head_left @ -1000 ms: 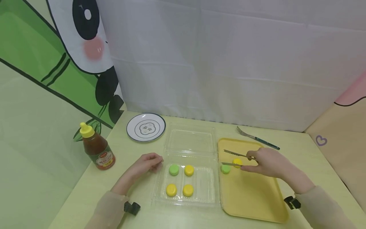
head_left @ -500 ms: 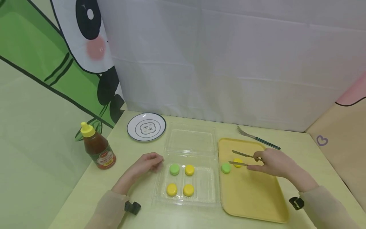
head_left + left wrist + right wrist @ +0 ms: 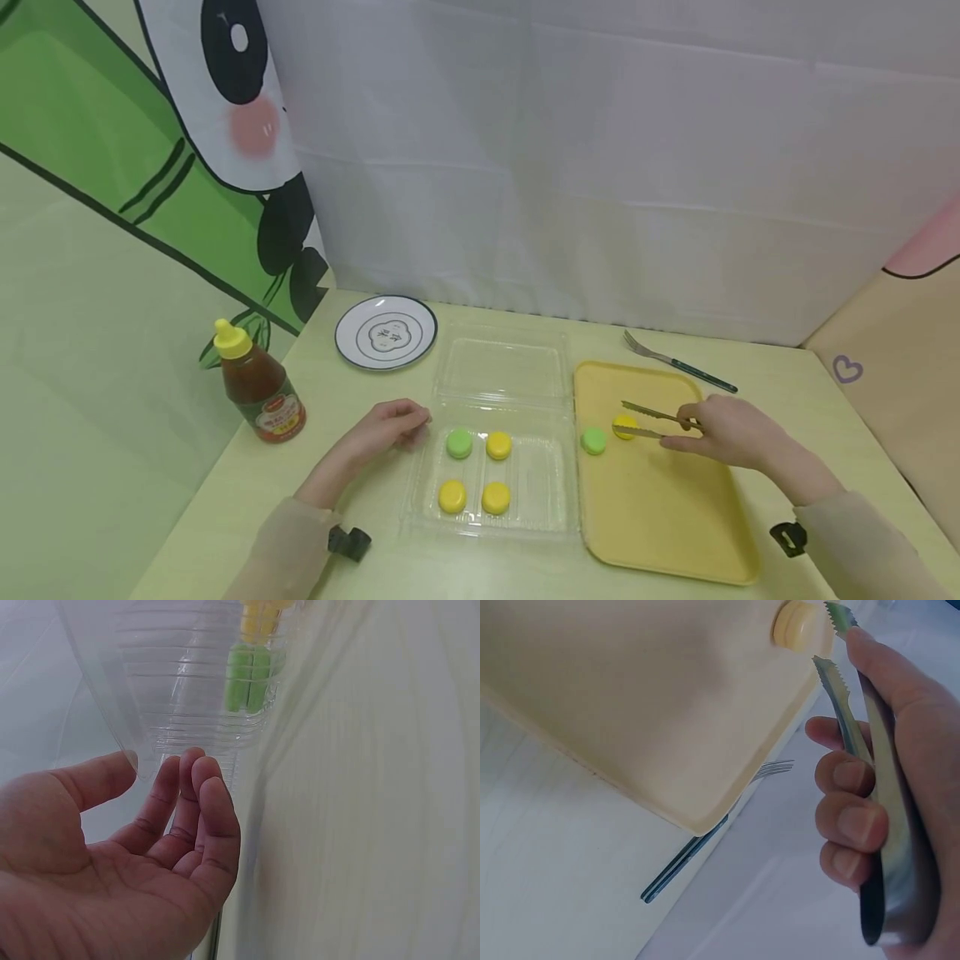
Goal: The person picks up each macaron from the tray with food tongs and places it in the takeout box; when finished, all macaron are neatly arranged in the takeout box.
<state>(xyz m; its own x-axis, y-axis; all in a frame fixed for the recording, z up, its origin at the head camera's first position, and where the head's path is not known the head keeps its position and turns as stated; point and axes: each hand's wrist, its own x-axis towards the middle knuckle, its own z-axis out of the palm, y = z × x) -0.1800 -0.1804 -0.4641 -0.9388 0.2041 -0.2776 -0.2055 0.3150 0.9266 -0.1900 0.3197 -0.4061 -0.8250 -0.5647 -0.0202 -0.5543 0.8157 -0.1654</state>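
Yellow macaron is on the tray, toward the far left, just beside a green macaron. Tongs are over it; from where I stand the near arm crosses it, contact unconfirmed. Right hand: fingers curled round the tongs, thumb along the opposite arm, jaws standing well apart with nothing pinched between them. Left hand: at the left edge of the box, fingers loosely bent, gap to thumb; can't tell if it touches the plastic.

Handling, my read: macaron light, probably firm shell, crumbly if real; can't rule out a toy. Smooth top likely slips. Take it across the sides at mid height, light squeeze. Tongs' teeth should bite but could mark it. Tongs look thin and springy; current hold partway up the arms seems fine. Box is thin, likely flexes and skates if nudged.

Looks: macaron round, squat, even yellow, groove round the side between two halves. No damage visible at this size. Tongs plain metal, toothed at the tips.
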